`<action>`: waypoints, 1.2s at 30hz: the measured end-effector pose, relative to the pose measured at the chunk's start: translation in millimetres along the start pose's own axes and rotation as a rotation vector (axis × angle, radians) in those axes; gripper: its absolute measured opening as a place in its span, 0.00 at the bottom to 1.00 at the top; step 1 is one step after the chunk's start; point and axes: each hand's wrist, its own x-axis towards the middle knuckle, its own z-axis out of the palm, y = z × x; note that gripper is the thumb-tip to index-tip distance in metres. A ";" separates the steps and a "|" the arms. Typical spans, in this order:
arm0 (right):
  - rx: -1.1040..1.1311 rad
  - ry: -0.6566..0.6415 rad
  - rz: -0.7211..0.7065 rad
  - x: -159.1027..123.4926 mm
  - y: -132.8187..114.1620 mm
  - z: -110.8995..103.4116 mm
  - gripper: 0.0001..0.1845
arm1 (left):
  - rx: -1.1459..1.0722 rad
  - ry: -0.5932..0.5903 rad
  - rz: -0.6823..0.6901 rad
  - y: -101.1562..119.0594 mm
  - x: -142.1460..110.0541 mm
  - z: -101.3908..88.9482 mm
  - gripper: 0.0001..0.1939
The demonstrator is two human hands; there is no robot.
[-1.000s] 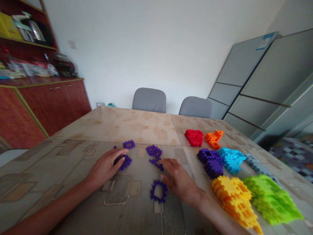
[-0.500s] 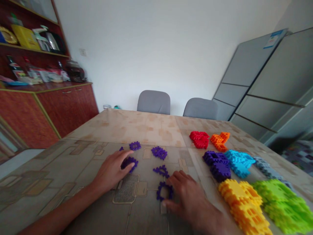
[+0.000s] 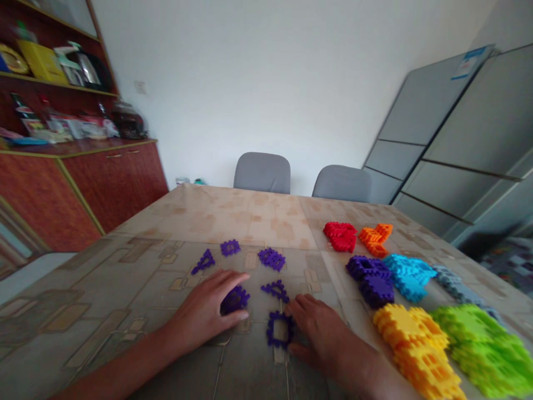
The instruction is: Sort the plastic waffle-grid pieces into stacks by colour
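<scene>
My left hand (image 3: 212, 305) curves round a toothed purple building piece (image 3: 235, 300), its thumb and fingers on either side of it. My right hand (image 3: 318, 325) rests on the table with its fingers loosely bent, thumb apart. Its fingertips lie against or right beside the edge of a square purple frame piece (image 3: 280, 329). Above that frame lies a purple triangular piece (image 3: 275, 289). Farther back are overlapping purple pieces (image 3: 271, 258), a small purple window piece (image 3: 230, 248) and another purple triangle (image 3: 204, 261).
Stacks of interlocking pieces line the right: red (image 3: 340, 236), orange (image 3: 375, 239), purple (image 3: 372, 280), light blue (image 3: 410, 275), grey (image 3: 460, 289), yellow (image 3: 418, 350) and green (image 3: 483, 344). Two grey chairs (image 3: 262, 172) stand behind the patterned table (image 3: 225, 214).
My left hand and the purple piece within it have moved right and nearer to me, uncovering the left purple triangle. My right hand has shifted only slightly beside the square frame.
</scene>
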 end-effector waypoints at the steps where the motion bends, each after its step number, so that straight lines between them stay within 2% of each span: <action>1: 0.005 -0.005 -0.017 -1.7 2.0 -0.5 0.24 | 0.035 -0.018 0.006 1.2 -0.8 0.5 0.25; 4: 0.021 -0.022 -0.055 -6.7 10.4 -1.2 0.28 | 0.153 -0.023 0.019 4.5 -4.0 3.4 0.23; 6: 0.047 -0.029 -0.053 -7.9 14.6 -2.8 0.25 | 0.217 -0.018 0.009 7.9 -6.6 4.9 0.24; 9: 0.092 0.057 -0.033 -2.0 13.6 -7.4 0.17 | 0.227 -0.053 -0.005 12.4 -7.9 1.6 0.20; 11: 0.098 0.136 -0.034 8.2 9.7 -10.5 0.18 | 0.192 -0.064 -0.024 9.7 -4.7 -6.2 0.17; 14: 0.038 0.188 -0.027 31.7 4.8 -12.7 0.25 | 0.152 -0.004 -0.081 -10.1 6.4 -24.7 0.18; 18: -0.039 0.211 0.058 71.2 6.4 -11.6 0.33 | 0.143 0.113 -0.152 -55.0 21.5 -46.8 0.26; 21: -0.049 0.235 0.125 96.7 10.8 -10.9 0.35 | 0.150 0.135 -0.179 -81.2 24.9 -50.8 0.32; 24: -0.061 0.235 0.136 109.0 14.1 -10.9 0.32 | 0.130 0.091 -0.152 -92.0 23.8 -47.4 0.26; 27: -0.067 0.219 0.109 107.7 17.3 -11.0 0.31 | 0.107 0.059 -0.128 -89.2 22.6 -44.9 0.19; 36: -0.021 0.149 0.038 82.0 44.1 -16.9 0.37 | 0.026 0.023 -0.106 -57.9 18.6 -36.1 0.23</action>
